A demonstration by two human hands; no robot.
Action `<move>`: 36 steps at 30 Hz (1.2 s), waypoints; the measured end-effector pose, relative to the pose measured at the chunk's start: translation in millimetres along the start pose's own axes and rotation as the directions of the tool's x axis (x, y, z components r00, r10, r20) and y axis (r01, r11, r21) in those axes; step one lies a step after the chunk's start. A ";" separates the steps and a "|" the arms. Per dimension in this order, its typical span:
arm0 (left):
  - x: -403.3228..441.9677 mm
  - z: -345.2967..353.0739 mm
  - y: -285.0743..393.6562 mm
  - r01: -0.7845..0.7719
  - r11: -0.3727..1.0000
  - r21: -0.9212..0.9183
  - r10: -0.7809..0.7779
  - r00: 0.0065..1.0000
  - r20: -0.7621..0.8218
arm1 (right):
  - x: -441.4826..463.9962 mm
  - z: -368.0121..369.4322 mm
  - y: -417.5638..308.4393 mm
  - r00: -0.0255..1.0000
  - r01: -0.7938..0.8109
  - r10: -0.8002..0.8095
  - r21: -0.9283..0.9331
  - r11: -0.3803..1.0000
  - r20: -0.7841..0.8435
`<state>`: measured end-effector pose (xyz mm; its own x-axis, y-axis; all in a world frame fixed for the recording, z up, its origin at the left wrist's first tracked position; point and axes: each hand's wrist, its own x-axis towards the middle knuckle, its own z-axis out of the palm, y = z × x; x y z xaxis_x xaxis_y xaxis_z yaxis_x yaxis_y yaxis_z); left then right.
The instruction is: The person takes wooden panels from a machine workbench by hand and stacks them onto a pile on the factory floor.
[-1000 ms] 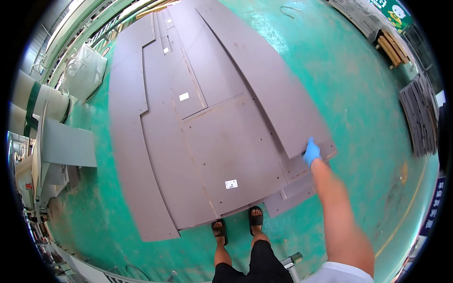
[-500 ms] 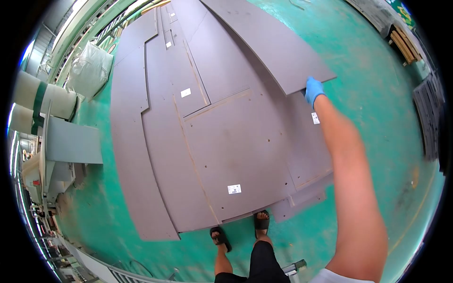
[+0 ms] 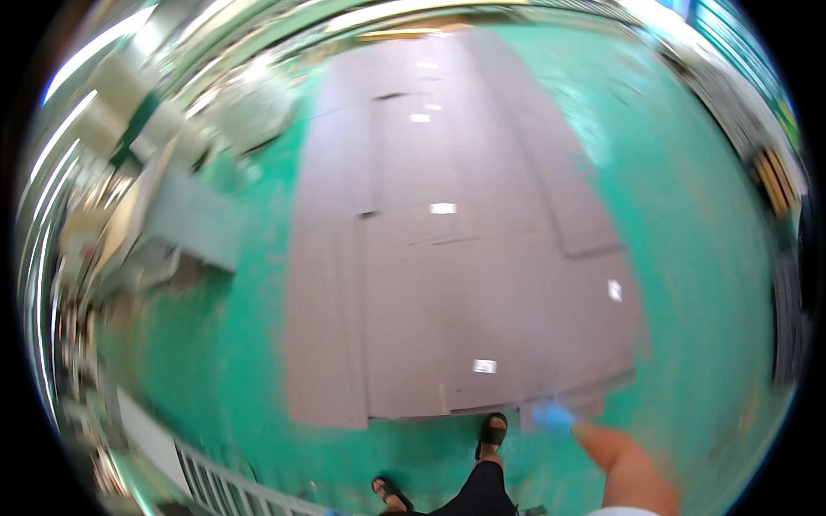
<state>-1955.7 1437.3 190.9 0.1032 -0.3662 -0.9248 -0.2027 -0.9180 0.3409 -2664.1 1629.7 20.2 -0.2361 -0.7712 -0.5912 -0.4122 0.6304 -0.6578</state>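
My right hand (image 3: 553, 416), in a blue glove, hangs low near the front right corner of the stacked boards. It is smeared by motion, so its fingers cannot be read, and no board is seen lifted with it. The long grey-brown panel (image 3: 551, 163) lies down along the right side of the stack. Other grey-brown boards (image 3: 413, 301) lie under and beside it, with white labels (image 3: 484, 366) on them. Of my left hand only a small blue patch, perhaps the glove, shows at the bottom edge.
Green floor (image 3: 688, 284) surrounds the stack. On the left stand a grey-panelled machine or table (image 3: 194, 219) and a wrapped white bag (image 3: 254, 107). Dark boards (image 3: 785, 318) are piled at the right. A pale railing (image 3: 232, 490) runs behind my feet at lower left.
My right hand has let go of the long panel's near corner and dropped down toward me. The panel now rests on the stack. My feet have shifted and the view has turned.
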 end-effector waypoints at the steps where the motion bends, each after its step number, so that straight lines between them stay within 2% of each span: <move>1: 5.0 -6.9 -4.6 -0.104 0.990 0.093 0.100 0.994 0.052 | -15.9 28.6 -12.3 0.998 -0.033 0.034 -0.027 0.999 0.055; 2: 13.0 -15.0 -12.4 -0.509 0.602 0.615 0.534 0.829 0.164 | -18.3 37.5 -34.3 0.988 -0.097 0.098 -0.017 0.995 0.116; 3: 22.5 -27.6 -20.2 -0.012 0.990 0.142 0.018 0.999 -0.042 | -13.5 40.2 -56.7 0.974 -0.149 0.150 -0.019 0.989 0.168; 4: -25.9 4.5 22.6 0.041 0.963 -0.268 -0.092 0.980 -0.179 | -3.3 48.5 -77.4 0.956 -0.220 0.216 -0.003 0.976 0.199; 6: -19.0 -26.8 46.3 0.088 0.937 -0.339 -0.150 0.976 -0.160 | 29.3 54.7 -141.4 0.939 -0.270 0.267 -0.020 0.963 0.216; 8: -2.3 -60.2 45.7 0.102 0.933 -0.346 -0.163 0.975 -0.151 | 72.2 66.4 -217.3 0.946 -0.253 0.253 -0.031 0.967 0.202; 11: 109.8 -145.8 -24.6 0.077 0.903 -0.423 -0.038 0.994 0.099 | 127.6 102.5 -356.0 0.970 -0.168 0.165 -0.002 0.986 0.177; 12: 114.0 -157.5 -8.8 0.139 0.947 -0.289 -0.170 0.982 -0.086 | 136.6 117.5 -407.2 0.975 -0.138 0.134 0.010 0.990 0.180; 14: 128.6 -174.2 9.5 0.147 0.926 -0.349 -0.177 0.982 -0.058 | 160.5 154.3 -499.9 0.979 -0.060 0.051 0.043 0.997 0.195; 16: 133.3 -208.0 57.6 0.122 0.898 -0.422 -0.166 0.984 -0.068 | 176.3 191.3 -581.2 0.972 0.014 -0.027 0.058 0.998 0.235; 18: 127.9 -231.6 111.4 -0.072 0.877 -0.474 0.029 0.995 -0.096 | 190.9 230.3 -647.8 0.955 0.072 -0.083 0.049 0.996 0.283; 20: 114.6 -258.4 164.5 -0.178 0.841 -0.511 0.128 0.983 -0.133 | 203.8 264.5 -689.2 0.941 0.098 -0.098 0.018 0.995 0.323; 21: 130.1 -277.5 170.6 -0.184 0.832 -0.523 0.129 0.982 -0.141 | 211.9 278.5 -703.1 0.937 0.097 -0.089 -0.006 0.995 0.339; 23: 168.7 -313.8 187.7 -0.189 0.790 -0.583 0.237 0.972 0.005 | 226.2 302.8 -723.7 0.931 0.081 -0.050 -0.071 0.994 0.363; 24: 187.3 -330.6 185.9 -0.194 0.783 -0.591 0.236 0.972 -0.005 | 234.7 313.5 -728.3 0.928 0.065 -0.019 -0.113 0.991 0.372; 27: 211.0 -384.0 191.8 -0.223 0.829 -0.513 0.219 0.973 -0.068 | 271.6 341.5 -725.4 0.924 0.014 0.092 -0.273 0.962 0.371; 29: 186.4 -407.4 195.2 -0.090 0.725 -0.683 -0.014 0.989 -0.146 | 302.4 354.8 -710.9 0.923 0.020 0.141 -0.411 0.911 0.358; 31: 175.5 -448.2 188.5 -0.059 0.646 -0.761 -0.070 0.988 -0.136 | 332.9 372.1 -695.8 0.909 0.225 0.056 -0.600 0.768 0.413; 32: 184.8 -466.1 168.7 -0.075 0.733 -0.676 -0.023 0.991 -0.135 | 365.0 386.3 -687.9 0.879 0.418 -0.071 -0.689 0.593 0.472; 33: 192.7 -487.4 160.0 -0.098 0.813 -0.573 0.023 0.990 -0.137 | 394.5 403.8 -687.4 0.802 0.597 -0.211 -0.736 0.319 0.559; 34: 177.4 -499.7 174.6 -0.050 0.861 -0.507 -0.048 0.983 -0.178 | 431.3 426.4 -693.0 0.695 0.670 -0.369 -0.742 0.025 0.616; 35: 169.0 -514.9 190.3 -0.020 0.886 -0.464 -0.085 0.975 -0.205 | 419.0 437.1 -802.0 0.561 0.821 -0.275 -0.568 0.059 0.781; 36: 163.0 -530.6 203.7 0.013 0.907 -0.421 -0.122 0.965 -0.232 | 475.3 473.2 -824.4 0.335 0.905 -0.471 -0.418 -0.081 0.816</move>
<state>-1463.5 1109.8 199.3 0.3505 -0.2767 -0.8948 0.2279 -0.9014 0.3681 -2020.1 785.3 60.6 0.8331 -0.4831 -0.2694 -0.5483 -0.7858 -0.2863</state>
